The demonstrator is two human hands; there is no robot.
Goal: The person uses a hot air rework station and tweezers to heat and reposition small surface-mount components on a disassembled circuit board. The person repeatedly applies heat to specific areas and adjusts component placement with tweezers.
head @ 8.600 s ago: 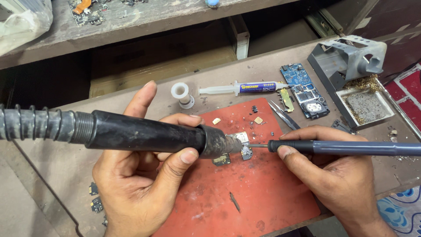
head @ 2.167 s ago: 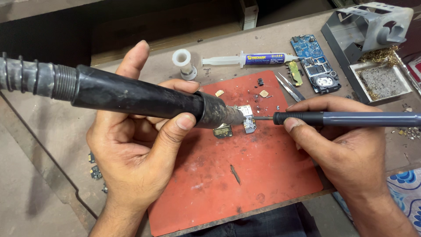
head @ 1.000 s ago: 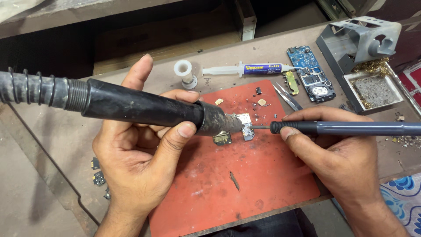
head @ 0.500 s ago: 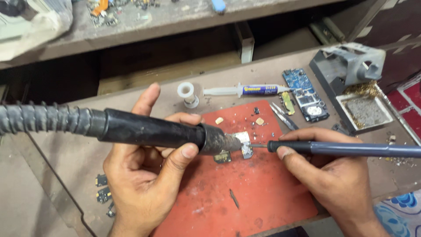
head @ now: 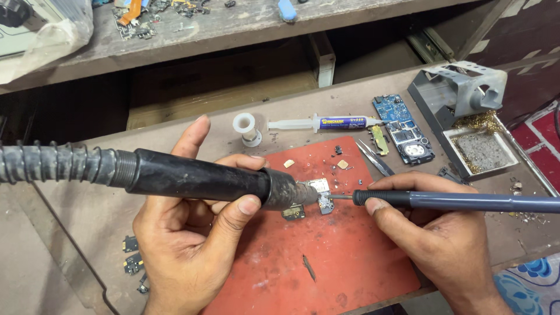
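Observation:
My left hand (head: 195, 236) grips a black hot-air wand (head: 198, 178) with a ribbed hose running off to the left. Its metal nozzle points at small circuit parts (head: 321, 195) lying on a red mat (head: 326, 262). My right hand (head: 434, 236) holds a dark blue soldering iron (head: 466, 201) like a pen. The iron's thin tip touches the small parts just right of the nozzle. Another small component (head: 293, 213) lies under the nozzle.
Behind the mat lie a white solder spool (head: 248, 128), a flux syringe (head: 324, 123), tweezers (head: 374, 157) and a blue phone board (head: 402, 128). A grey iron stand with a tray (head: 466, 116) sits at right. Small parts (head: 133, 262) lie at left. A cluttered shelf (head: 233, 23) runs above.
Both hands and tools stay on the same spot of the mat. Only the camera view shifts slightly; the iron tip remains at the small parts.

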